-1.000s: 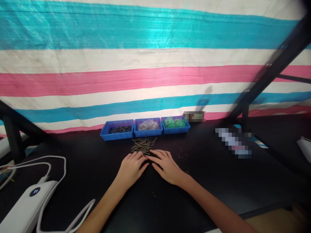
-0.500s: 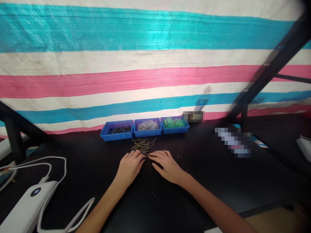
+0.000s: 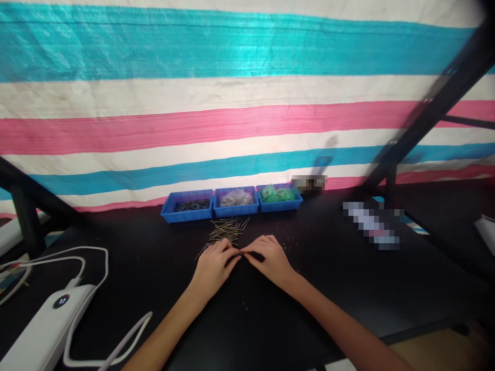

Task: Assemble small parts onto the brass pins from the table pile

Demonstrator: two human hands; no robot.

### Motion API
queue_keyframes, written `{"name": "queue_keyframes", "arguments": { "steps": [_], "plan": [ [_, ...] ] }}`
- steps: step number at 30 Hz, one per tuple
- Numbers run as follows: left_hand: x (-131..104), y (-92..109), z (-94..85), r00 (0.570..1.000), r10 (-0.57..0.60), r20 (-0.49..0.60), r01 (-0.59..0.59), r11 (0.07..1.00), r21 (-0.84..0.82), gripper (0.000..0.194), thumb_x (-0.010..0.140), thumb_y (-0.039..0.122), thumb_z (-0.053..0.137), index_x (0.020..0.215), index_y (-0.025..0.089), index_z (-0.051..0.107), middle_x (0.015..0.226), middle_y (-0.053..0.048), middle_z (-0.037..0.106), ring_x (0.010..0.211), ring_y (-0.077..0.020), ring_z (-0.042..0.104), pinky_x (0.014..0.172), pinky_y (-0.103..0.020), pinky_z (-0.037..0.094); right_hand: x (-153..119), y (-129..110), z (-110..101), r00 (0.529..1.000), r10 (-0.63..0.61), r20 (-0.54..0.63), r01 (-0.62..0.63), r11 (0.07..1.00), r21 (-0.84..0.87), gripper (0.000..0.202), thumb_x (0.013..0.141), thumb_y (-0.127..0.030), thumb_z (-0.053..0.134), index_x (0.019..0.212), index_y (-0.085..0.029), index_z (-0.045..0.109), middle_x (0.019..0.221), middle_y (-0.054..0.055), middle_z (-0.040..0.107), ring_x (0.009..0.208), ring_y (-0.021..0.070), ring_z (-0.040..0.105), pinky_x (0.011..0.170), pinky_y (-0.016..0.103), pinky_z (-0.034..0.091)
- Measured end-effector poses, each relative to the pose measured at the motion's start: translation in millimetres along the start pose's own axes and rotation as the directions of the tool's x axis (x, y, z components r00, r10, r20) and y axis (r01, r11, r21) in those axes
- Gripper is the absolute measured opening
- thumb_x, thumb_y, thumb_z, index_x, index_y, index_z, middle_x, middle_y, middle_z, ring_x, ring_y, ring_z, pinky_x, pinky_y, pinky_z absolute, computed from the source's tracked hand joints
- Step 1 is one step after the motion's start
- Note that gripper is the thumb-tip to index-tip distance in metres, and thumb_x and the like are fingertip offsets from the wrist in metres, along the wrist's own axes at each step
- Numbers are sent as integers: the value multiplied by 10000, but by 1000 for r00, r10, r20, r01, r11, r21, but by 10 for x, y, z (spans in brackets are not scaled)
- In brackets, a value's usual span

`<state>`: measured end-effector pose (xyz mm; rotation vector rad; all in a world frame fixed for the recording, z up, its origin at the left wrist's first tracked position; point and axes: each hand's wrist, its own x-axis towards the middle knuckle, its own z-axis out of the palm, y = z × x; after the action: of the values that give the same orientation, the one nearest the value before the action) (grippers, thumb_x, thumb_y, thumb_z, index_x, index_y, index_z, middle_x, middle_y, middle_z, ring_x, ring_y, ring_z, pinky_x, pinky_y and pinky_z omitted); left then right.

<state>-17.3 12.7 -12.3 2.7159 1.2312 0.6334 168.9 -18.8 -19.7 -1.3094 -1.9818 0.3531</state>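
Note:
My left hand (image 3: 216, 265) and my right hand (image 3: 268, 256) meet fingertip to fingertip above the black table. Thumb and fingers of each are pinched together. Between them shows a bit of a thin, dark metal rod (image 3: 240, 252); most of it is covered by the fingers. Just beyond my left hand lies a loose pile of thin metal rods (image 3: 226, 230), brass-coloured and dark, like long screws or drill bits. My left fingers hide the pile's near edge.
Three blue bins stand behind the pile: one with dark rods (image 3: 192, 206), one with clear plastic bags (image 3: 236, 198), one with green bags (image 3: 276, 194). A white power bank (image 3: 48, 330) with cables lies left. Small crumbs dot the black table (image 3: 328, 268). Black frame legs rise both sides.
Both hands have drawn closer together and slightly away from the pile. The right thumb and fingers have closed into a pinch. More rods show beside the left hand.

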Motion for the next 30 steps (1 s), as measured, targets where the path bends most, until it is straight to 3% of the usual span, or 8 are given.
{"name": "queue_keyframes", "arguments": {
  "steps": [6,13,17,23,30],
  "plan": [
    [11,80,-25,989,-114,-90,74,928,-364,186,834,341,535,875,237,684,815,-4,575,672,-87,545,587,-199,443,17,-105,-9,985,144,-96,-106,941,323,178,777,-235,621,946,-226,675,837,16,695,783,146,610,746,302,449],
    [27,176,-39,947,-281,-153,144,803,-579,180,786,310,600,907,229,705,839,-24,567,563,-59,451,514,-203,408,42,-98,-14,947,321,-19,-244,758,605,286,778,-321,611,1033,-193,634,880,48,705,794,162,645,684,289,493],
    [36,242,-45,911,-389,-140,201,714,-670,185,784,311,596,887,206,709,860,-36,561,556,-53,431,474,-194,373,35,-95,-11,936,351,18,-294,756,585,281,759,-312,624,1008,-188,662,910,54,696,746,150,622,622,269,488],
    [11,336,-14,918,-394,-42,203,558,-805,170,781,311,595,830,173,681,919,-52,546,622,-67,480,490,-193,386,4,-176,58,950,290,113,-300,762,574,200,777,-338,602,814,-167,698,721,16,654,641,128,574,568,243,449],
    [24,296,-71,895,-437,-90,197,568,-799,157,774,302,597,800,172,680,917,-47,528,596,-54,443,476,-192,364,25,-138,4,941,338,32,-297,773,561,191,769,-360,625,775,-180,689,721,24,646,659,136,572,608,265,468]
  ]
}}
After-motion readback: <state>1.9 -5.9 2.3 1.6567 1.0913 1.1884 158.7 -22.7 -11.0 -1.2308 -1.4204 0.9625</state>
